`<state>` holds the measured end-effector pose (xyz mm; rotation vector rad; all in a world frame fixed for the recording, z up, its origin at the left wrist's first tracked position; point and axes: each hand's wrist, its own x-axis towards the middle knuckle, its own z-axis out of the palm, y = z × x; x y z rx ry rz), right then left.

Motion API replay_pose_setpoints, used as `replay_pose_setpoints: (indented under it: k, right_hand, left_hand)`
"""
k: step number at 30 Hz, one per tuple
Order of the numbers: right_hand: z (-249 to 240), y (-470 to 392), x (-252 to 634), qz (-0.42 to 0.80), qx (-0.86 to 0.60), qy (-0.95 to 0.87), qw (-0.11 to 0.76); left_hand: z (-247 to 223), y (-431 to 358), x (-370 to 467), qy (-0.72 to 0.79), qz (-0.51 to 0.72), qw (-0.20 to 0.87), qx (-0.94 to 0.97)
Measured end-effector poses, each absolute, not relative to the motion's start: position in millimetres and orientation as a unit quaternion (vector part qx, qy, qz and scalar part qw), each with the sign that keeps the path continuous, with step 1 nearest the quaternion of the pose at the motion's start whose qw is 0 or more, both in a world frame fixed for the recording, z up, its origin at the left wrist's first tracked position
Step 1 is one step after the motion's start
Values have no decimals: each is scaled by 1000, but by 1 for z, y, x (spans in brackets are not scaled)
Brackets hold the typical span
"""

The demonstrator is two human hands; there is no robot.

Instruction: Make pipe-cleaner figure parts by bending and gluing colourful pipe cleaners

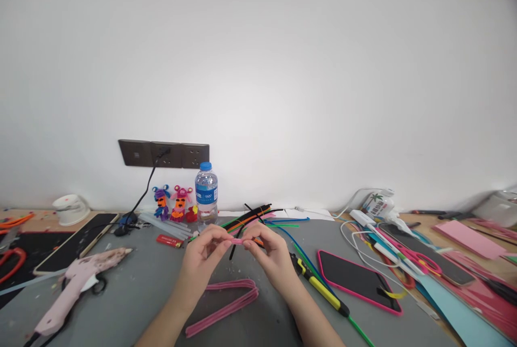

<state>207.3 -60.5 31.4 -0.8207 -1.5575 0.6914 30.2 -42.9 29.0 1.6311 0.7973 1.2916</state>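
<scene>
both hands meet over the grey mat (149,293), well in from the back edge of the desk (42,216). the left hand (200,258) pinches one end of a short pink strip (236,241) between thumb and index finger; the right hand (274,258) does the same at the other end, so the strip spans the small gap between the two thumbs — raised above the mat, roughly level. how the remaining fingers of each hand are set is hard to tell, though they look curled in.

under the hands, a longer pink bundle (230,310) lies folded on the mat, its bend towards the right edge. beside the right forearm is a yellow and black tool (323,290), and past it a phone with a pink rim (355,279), nearer the mat's right edge.

along the back edge stand a water bottle (207,196) with a blue cap and, just left of it, two small figures (172,202). black and orange stems (246,219) lie behind the hands. towards the left edge rests a pale pink glue gun (72,290) — nozzle pointing to the back.
</scene>
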Motion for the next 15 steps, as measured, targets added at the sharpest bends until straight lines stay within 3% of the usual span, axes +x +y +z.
replay_pose_setpoints:
  k: [7,15]
  right_hand:
    - [33,-62,207,253,-376,-678,579]
    - [34,-64,198,264,-369,-683,572]
  left_hand:
    - [29,-44,35,308,505,532,605]
    - [28,-42,34,356,506,555,556]
